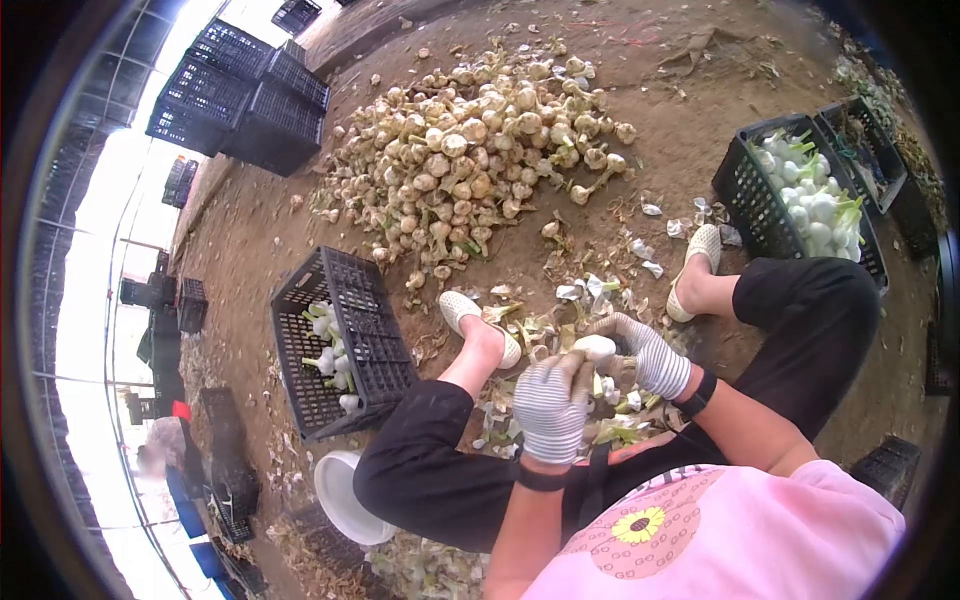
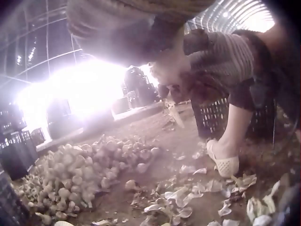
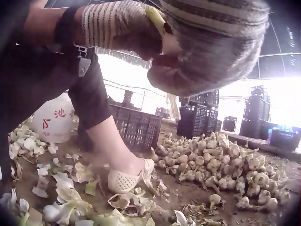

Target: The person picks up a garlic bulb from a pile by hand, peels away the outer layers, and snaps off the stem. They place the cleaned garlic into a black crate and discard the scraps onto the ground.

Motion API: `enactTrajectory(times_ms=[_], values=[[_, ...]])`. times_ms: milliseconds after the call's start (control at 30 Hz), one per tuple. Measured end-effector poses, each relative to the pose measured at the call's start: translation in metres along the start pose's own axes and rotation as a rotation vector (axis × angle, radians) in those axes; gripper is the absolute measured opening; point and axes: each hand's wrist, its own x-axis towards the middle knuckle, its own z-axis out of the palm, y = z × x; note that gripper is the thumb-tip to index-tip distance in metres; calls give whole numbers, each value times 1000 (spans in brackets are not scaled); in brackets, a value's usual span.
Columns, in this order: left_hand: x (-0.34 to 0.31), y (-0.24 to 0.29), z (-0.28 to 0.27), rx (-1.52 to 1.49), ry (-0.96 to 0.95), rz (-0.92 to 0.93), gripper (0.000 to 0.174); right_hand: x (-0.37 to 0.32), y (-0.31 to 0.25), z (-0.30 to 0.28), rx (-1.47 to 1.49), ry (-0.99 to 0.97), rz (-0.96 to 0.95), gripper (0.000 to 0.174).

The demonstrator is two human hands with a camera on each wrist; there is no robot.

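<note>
A white garlic bulb (image 1: 595, 347) is held between both hands, in front of the knees. My left hand (image 1: 552, 408), in a grey-striped glove, pinches it from the left with bent fingers. From the other side my right hand (image 1: 650, 358), gloved alike, curls its fingers around it. In the right wrist view a short pale green stem (image 3: 156, 18) sticks up between the gloves. The left wrist view shows the bulb (image 2: 165, 73) partly, much of it hidden by the gloves. Peeled skins and leaves (image 1: 605, 290) lie on the ground below.
A large heap of unpeeled garlic (image 1: 450, 150) lies ahead. A black crate (image 1: 380, 345) with several white bulbs stands left, a fuller crate (image 1: 745, 190) right. Beside the left leg is a white bucket (image 1: 340, 490). Stacked crates (image 1: 240, 95) stand at far left.
</note>
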Motion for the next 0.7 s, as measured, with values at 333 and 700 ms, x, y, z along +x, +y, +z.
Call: enactTrajectory(times_ms=[333, 700], values=[[3, -15, 1, -160, -58, -274, 8, -4, -8, -6, 122, -86, 99, 59], [-11, -30, -8, -1321, 54, -757, 16, 2, 5, -6, 501, -311, 222, 75]])
